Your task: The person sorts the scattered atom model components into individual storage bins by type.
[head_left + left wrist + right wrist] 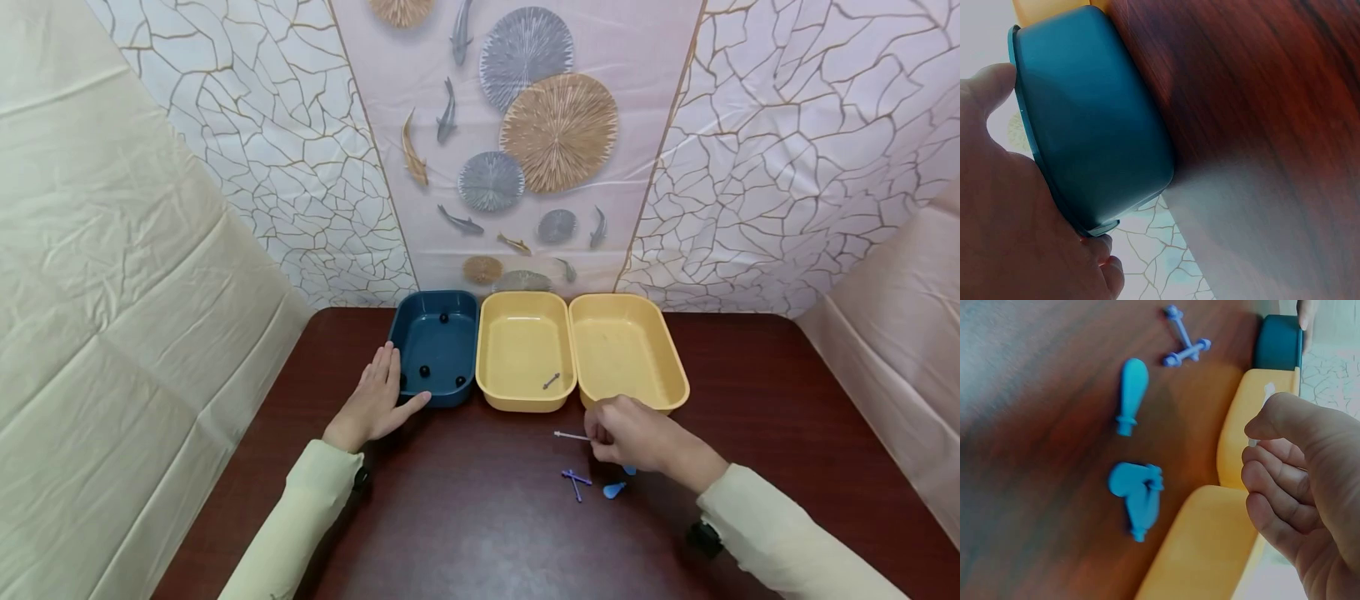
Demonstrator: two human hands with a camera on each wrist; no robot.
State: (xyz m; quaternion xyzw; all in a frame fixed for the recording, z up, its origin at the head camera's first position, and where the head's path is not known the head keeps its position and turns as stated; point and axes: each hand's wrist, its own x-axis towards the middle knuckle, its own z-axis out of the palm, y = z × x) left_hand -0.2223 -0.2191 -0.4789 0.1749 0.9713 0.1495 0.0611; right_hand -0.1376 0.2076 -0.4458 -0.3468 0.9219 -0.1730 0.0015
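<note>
Pale green long sleeves [780, 533] cover both forearms, a dark device [705, 540] showing under the right cuff. Past them, on the reddish-brown wood-look table [480, 533], lies a bright blue, paddle-shaped piece with a narrow neck [613, 490]. Beyond it, partly hidden under the right hand [633, 433] in the head view, two more such blue pieces [1138, 497] overlap, as the right wrist view shows. Left of these, two small purple rods with knobbed ends [577, 481] lie crossed.

Above the table, in front of the yellow trays, the right hand pinches a thin, whitish rod with a knobbed end [572, 436] between thumb and forefinger, the other fingers curled. The left hand [375, 396] is spread, fingers straight along the left rim of a dark blue rounded-rectangular tray [438, 346], thumb at its near edge. Small glossy black balls [424, 372] lie inside that tray. Touching it on the right stands a yellow tray of similar shape [525, 354], holding a short grey rod [551, 381] near its front right corner; a second yellow tray [622, 346] adjoins. Behind hangs a patterned cloth with fish and round leaves [558, 133].
</note>
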